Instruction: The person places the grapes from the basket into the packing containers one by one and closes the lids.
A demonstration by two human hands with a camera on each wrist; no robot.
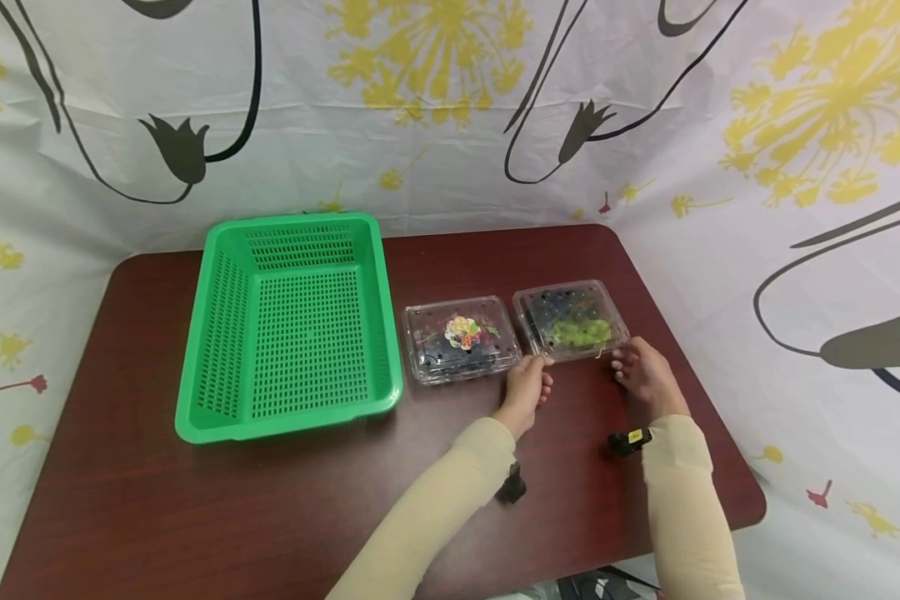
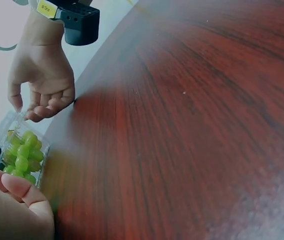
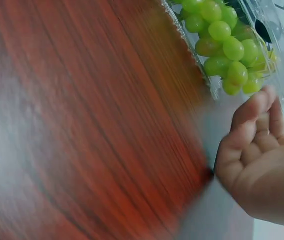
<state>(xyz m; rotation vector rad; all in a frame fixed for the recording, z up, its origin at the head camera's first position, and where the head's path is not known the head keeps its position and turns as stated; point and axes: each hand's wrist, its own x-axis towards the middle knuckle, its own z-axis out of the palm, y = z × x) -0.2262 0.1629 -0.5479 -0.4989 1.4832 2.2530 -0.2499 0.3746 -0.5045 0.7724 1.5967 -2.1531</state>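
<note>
A clear plastic clamshell box [image 1: 570, 292] with a lid lies at the right of the table. Through its plastic show green grapes [image 3: 227, 47] in the front part and dark fruit [image 1: 551, 307] behind them. My left hand [image 1: 523, 390] pinches the box's front left corner with curled fingers; its grip is partly hidden in the left wrist view. At the front right corner my right hand [image 1: 645, 377] holds the edge between thumb and fingertips. Just left of it lies a second clamshell [image 1: 427, 321], with a round fruit-print sticker [image 1: 462, 332] on its lid.
A green plastic basket [image 1: 288, 427] with slotted walls stands left of both boxes on the dark red wooden table [image 1: 270, 517]. The table's right edge runs close by my right hand. Behind it hangs a white patterned sheet [image 1: 450, 167].
</note>
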